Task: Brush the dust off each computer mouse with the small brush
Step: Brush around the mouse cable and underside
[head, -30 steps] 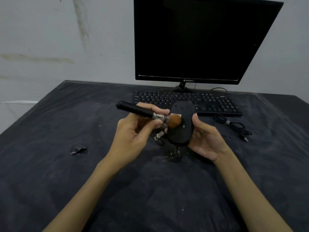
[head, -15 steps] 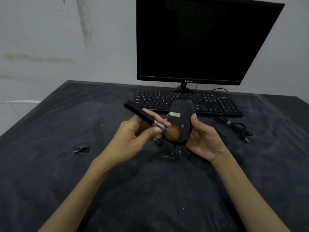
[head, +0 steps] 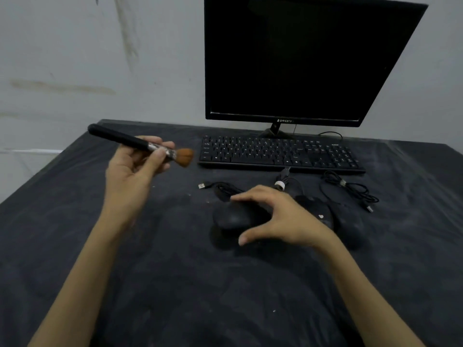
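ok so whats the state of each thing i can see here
small black-handled brush with orange bristles: gripped in left hand, lifted off the table
black computer mouse on the left: lying on table, right hand arched over it, fingers spread
second black mouse: lying on table, untouched
black monitor: screen dark
black keyboard: flat on table, untouched

A table covered in dusty black cloth point(head: 75, 246) carries a black keyboard point(head: 278, 152). Behind the keyboard stands a monitor point(head: 300, 58). In front of it lie three black mice point(head: 233, 216) point(head: 314, 209) point(head: 350, 226) and loose cables point(head: 350, 189).
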The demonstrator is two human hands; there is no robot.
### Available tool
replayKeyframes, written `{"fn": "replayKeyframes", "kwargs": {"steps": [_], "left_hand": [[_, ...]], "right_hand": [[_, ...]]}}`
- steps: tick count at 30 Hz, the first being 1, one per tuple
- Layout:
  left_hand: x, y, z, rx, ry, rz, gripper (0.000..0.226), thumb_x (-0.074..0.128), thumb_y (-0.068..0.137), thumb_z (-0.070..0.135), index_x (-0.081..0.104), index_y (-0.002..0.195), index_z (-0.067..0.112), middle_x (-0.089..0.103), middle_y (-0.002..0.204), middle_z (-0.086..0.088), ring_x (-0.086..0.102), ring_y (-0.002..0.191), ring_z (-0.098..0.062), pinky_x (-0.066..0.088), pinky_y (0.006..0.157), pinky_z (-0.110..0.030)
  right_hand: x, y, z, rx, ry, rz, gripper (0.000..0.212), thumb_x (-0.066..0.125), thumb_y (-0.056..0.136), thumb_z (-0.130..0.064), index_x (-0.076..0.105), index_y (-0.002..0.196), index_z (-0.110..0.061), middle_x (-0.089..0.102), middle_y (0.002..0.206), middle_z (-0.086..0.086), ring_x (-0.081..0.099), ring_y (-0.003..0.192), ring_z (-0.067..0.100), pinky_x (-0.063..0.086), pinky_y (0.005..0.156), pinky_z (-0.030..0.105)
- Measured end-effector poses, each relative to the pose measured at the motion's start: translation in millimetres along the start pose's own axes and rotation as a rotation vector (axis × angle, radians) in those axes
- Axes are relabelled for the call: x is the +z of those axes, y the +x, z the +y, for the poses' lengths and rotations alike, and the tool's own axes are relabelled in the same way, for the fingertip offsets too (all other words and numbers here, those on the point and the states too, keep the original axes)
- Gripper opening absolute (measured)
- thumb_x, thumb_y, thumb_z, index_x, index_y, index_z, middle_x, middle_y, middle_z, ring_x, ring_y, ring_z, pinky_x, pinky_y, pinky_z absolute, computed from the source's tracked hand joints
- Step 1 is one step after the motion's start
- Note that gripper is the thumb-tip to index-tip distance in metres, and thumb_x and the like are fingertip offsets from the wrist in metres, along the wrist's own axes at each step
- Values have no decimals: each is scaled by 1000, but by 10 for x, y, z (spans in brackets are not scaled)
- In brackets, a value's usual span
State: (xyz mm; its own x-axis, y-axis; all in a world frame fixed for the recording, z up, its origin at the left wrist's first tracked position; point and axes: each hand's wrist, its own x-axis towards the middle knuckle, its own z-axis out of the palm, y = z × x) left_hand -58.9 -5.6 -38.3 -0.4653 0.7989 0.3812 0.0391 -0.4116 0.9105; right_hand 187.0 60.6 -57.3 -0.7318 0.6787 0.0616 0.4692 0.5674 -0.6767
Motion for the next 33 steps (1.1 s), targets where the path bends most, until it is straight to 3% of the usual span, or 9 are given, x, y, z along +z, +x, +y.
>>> {"fn": "replayKeyframes", "kwargs": {"steps": [2, 6, 10, 14, 18, 22, 26, 31, 33], "left_hand": [[-8, -6, -19, -4, 8, 33, 18, 55, 93, 1, 58, 102, 17, 73, 95, 6, 68, 99, -8, 54, 78, -17], [93, -72, -36, -37, 44, -60, 17, 54, 93, 1, 58, 103, 14, 70, 104, -2, 68, 97, -7, 54, 77, -17], [186, -136, -83, -76, 108, -164, 12, 61, 86, 17, 62, 97, 20, 68, 98, 0, 67, 90, -6, 53, 71, -18], [268, -198, -162, -14, 311, -284, 23, 62, 81, 37, 66, 102, 30, 67, 86, 11, 63, 84, -1, 51, 69, -19], [388, -257, -223, 185, 498, -422, 45, 69, 81, 44, 61, 124, 31, 63, 86, 13, 56, 82, 0, 40, 72, -11], [474, -347, -254, 285, 580, -479, 69, 65, 74, 54, 44, 137, 37, 65, 81, 16, 52, 79, -4, 39, 72, -9], [473, -351, -206, 127, 497, -459, 81, 67, 69, 55, 41, 142, 32, 71, 85, 17, 60, 71, -5, 44, 66, -13], [348, -320, -244, -44, 692, -558, 76, 66, 60, 62, 58, 127, 25, 67, 96, 16, 58, 93, 3, 43, 78, -9], [358, -366, -272, -97, 774, -620, 90, 63, 54, 70, 51, 131, 26, 63, 104, 17, 58, 96, 3, 45, 82, -12]], "right_hand": [[90, 39, 6, -22, -165, -118, 76, 87, 61, -38, 55, 130, -36, 50, 130, -15, 40, 126, 3, 27, 111, 36], [154, 83, 67, -37, -159, -206, 79, 86, 63, -28, 52, 134, -35, 46, 136, -13, 37, 131, 7, 27, 113, 41], [82, 52, 86, -37, -61, -224, 81, 87, 65, -20, 50, 137, -26, 46, 139, -11, 39, 130, 0, 27, 113, 20], [-54, -1, -37, 29, 312, 60, 67, 81, 65, -36, 59, 127, -26, 62, 114, -6, 59, 105, 3, 44, 95, 22], [-17, 26, -178, 80, 401, 178, 46, 64, 67, -60, 67, 104, -32, 63, 80, 1, 55, 72, 8, 44, 65, 26], [100, 28, -207, 134, 413, 199, 46, 56, 83, -50, 67, 86, -6, 57, 57, -6, 50, 47, 6, 35, 40, 15], [-43, -6, -142, 151, 543, 318, 20, 59, 92, -21, 67, 84, -4, 60, 53, -2, 53, 41, 8, 37, 35, 17], [-263, -126, -7, 190, 489, 710, 12, 62, 91, -17, 65, 81, -12, 66, 62, 1, 62, 50, 10, 44, 42, 18], [-160, -149, -7, 200, 540, 652, 12, 62, 91, -15, 65, 80, -12, 66, 61, 2, 62, 49, 11, 43, 40, 18]]}}
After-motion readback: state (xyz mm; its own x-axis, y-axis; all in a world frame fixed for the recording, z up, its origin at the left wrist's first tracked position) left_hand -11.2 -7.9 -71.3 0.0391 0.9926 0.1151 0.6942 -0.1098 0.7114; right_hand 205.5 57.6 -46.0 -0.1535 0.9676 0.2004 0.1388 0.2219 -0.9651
